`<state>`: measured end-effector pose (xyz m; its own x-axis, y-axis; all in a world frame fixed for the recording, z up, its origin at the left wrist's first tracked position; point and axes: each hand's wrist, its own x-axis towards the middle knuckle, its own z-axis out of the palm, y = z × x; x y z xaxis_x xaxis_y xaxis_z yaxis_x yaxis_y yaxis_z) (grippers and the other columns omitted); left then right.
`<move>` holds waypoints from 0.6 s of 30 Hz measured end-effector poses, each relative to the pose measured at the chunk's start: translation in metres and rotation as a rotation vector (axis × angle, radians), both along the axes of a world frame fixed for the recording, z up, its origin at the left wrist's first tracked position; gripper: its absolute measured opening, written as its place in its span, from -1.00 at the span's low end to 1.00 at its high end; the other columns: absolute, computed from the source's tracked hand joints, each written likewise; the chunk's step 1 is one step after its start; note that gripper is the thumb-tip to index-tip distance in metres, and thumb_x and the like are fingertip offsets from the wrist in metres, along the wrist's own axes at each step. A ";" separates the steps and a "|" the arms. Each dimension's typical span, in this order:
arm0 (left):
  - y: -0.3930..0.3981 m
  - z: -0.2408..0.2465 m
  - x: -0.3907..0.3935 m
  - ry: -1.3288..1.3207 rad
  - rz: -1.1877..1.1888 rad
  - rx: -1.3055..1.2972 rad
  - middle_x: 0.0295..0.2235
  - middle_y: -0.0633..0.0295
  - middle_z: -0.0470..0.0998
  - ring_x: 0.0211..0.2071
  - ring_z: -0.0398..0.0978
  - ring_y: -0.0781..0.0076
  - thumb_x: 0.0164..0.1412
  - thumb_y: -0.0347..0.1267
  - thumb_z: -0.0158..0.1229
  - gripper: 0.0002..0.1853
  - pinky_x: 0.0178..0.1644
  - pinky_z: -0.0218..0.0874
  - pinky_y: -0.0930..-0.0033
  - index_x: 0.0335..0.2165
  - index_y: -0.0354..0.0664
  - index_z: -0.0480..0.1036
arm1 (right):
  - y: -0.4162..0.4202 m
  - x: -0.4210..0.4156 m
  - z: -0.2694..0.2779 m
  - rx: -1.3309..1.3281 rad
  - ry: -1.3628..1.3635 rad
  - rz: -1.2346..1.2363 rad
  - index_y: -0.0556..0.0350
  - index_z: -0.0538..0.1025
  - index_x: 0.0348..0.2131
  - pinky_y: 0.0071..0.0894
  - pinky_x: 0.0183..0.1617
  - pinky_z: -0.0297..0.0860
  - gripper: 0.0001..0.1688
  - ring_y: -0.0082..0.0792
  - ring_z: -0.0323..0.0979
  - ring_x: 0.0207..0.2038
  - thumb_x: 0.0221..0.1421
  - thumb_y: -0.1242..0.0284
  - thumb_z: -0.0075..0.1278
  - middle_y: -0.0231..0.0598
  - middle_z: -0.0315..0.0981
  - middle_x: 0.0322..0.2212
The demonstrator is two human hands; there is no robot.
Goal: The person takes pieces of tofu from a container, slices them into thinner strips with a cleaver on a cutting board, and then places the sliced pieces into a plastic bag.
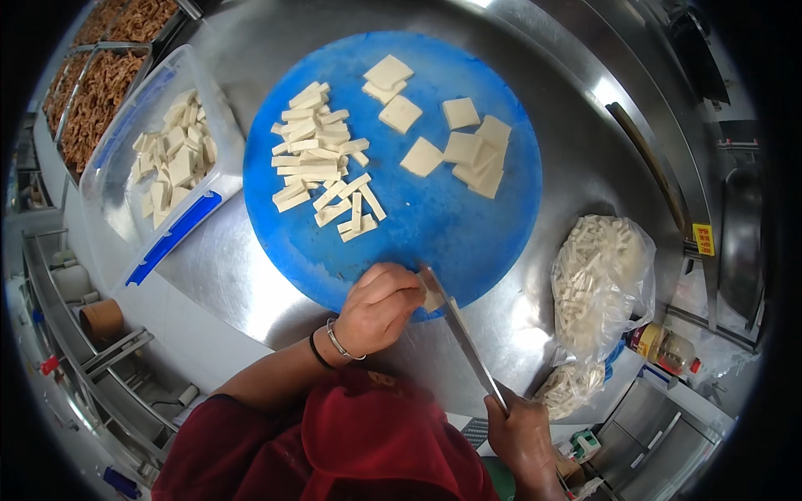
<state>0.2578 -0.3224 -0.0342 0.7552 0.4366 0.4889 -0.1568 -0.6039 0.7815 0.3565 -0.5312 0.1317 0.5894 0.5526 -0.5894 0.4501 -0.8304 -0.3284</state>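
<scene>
My right hand is closed around the handle of a long kitchen knife. Its blade slants up and left to the near edge of a round blue cutting board. Beside the blade, my left hand grips a pale tofu-like piece with bent fingers, partly hiding it. Farther off on the board, a heap of cut strips lies at the left. Several square slabs rest at the right, some overlapping.
Left of the board stands a clear plastic box holding pale pieces. Metal trays of brown food are behind it. On the steel table, a clear bag of strips lies at the right, near a bottle with a red cap.
</scene>
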 end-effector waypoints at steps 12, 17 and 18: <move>0.002 -0.004 -0.001 0.022 -0.028 -0.016 -0.30 0.11 0.46 -0.27 0.46 0.14 -0.20 -0.68 0.19 -0.76 -0.22 0.35 0.27 -0.41 -0.31 0.50 | 0.001 0.006 -0.027 -0.193 0.041 0.121 0.04 0.53 -0.09 -0.02 -0.33 0.46 -0.67 0.12 0.53 -0.45 0.17 0.34 -0.02 0.06 0.54 -0.56; 0.003 0.002 -0.002 0.043 -0.055 -0.046 -0.28 0.10 0.46 -0.25 0.46 0.12 -0.13 -0.67 0.19 -0.79 -0.18 0.34 0.28 -0.39 -0.32 0.51 | -0.004 0.005 -0.046 -0.102 0.013 0.107 -0.01 0.53 -0.09 -0.02 -0.32 0.45 -0.67 0.09 0.54 -0.44 0.17 0.34 -0.02 0.07 0.54 -0.56; 0.004 0.005 -0.003 0.053 -0.022 -0.113 -0.26 0.09 0.46 -0.22 0.45 0.14 -0.07 -0.66 0.18 -0.80 -0.14 0.33 0.28 -0.36 -0.33 0.50 | -0.004 0.005 -0.045 -0.086 0.010 0.101 -0.01 0.53 -0.08 -0.02 -0.32 0.45 -0.67 0.09 0.54 -0.44 0.17 0.34 -0.02 0.07 0.54 -0.55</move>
<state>0.2543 -0.3183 -0.0290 0.7887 0.4694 0.3970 -0.1262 -0.5084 0.8518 0.3615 -0.5348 0.0870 0.5269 0.5560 -0.6428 0.5303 -0.8061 -0.2626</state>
